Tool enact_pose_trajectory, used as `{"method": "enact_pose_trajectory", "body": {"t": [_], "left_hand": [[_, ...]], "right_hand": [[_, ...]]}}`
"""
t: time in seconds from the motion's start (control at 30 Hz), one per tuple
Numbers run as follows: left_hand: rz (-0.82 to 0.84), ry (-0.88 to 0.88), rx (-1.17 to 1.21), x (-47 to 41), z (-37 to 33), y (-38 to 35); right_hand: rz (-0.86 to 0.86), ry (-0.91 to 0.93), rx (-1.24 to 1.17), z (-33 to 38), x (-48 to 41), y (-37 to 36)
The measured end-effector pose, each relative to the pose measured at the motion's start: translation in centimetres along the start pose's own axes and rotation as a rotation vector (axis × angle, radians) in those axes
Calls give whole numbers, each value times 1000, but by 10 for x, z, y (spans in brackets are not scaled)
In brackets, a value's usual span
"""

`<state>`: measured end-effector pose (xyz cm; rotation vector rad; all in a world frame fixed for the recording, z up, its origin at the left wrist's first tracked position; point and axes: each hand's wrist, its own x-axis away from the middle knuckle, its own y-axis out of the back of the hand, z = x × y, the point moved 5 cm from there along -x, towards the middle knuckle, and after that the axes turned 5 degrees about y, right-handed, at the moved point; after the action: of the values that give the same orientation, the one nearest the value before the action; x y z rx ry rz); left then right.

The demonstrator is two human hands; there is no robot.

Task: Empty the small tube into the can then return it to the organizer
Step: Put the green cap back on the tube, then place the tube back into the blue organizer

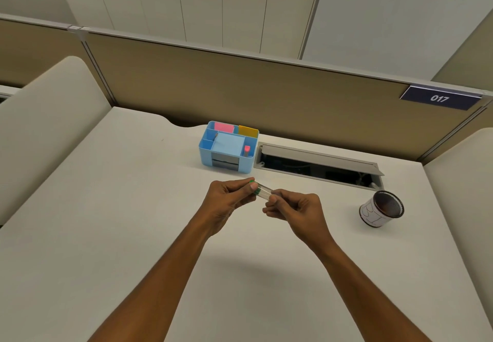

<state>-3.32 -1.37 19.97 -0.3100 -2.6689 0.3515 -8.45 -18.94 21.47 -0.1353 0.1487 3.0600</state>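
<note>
Both hands pinch a small clear tube [264, 190] mid-frame above the desk [106, 235]: the left hand [229, 200] grips its green-capped end, the right hand [296, 208] the other; the blue organizer [226, 149] sits just above, the can [381, 208] at right

An office cubicle is shown. A pale desk [106, 208] is enclosed by tan partition panels [240, 93]; a numbered plate "017" [440, 98] is fixed at 2 o'clock, a cable hatch [317, 167] is set at 1 o'clock, and cupboards [213, 3] are seen at 12 o'clock.
</note>
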Motion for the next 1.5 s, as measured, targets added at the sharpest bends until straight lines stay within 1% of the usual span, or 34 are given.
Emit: {"method": "enact_pose_trajectory", "body": {"t": [0.13, 0.23, 0.4, 0.5, 0.57, 0.63, 0.73, 0.8, 0.87, 0.97, 1.17, 1.4, 1.5], "left_hand": [[7, -3, -10, -9, -2, -4], [-9, -4, -54, -19, -5, -2], [-94, -13, 36, -38, 3, 10], [-130, -29, 43, -52, 9, 13], [-166, -56, 20, -65, 10, 17], [-252, -92, -90, -78, 8, 23], [-465, -164, -351, -97, 10, 43], [-556, -187, -487, -109, 18, 58], [-556, -177, -636, -125, 31, 71], [-510, -100, -850, -149, 56, 91], [-499, -118, -1190, -168, 94, 119], [-451, -114, -1312, -169, 130, 127], [-465, -123, -1341, -169, 135, 128]], "right_hand": [[-29, -15, -8, -5, -5, 3], [-15, -20, 55, -11, -15, 4], [-25, 85, 413, -16, -41, 9], [-7, 153, 538, -21, -60, 6], [-17, 163, 592, -26, -76, 4], [-32, 159, 626, -30, -95, 1], [-48, 146, 650, -40, -128, -9], [-53, 164, 668, -45, -149, -18], [-48, 187, 669, -49, -168, -27], [-57, 185, 677, -60, -194, -39], [-54, 152, 706, -89, -232, -65], [31, 80, 848, -118, -252, -86], [57, 51, 875, -124, -253, -90]]}}
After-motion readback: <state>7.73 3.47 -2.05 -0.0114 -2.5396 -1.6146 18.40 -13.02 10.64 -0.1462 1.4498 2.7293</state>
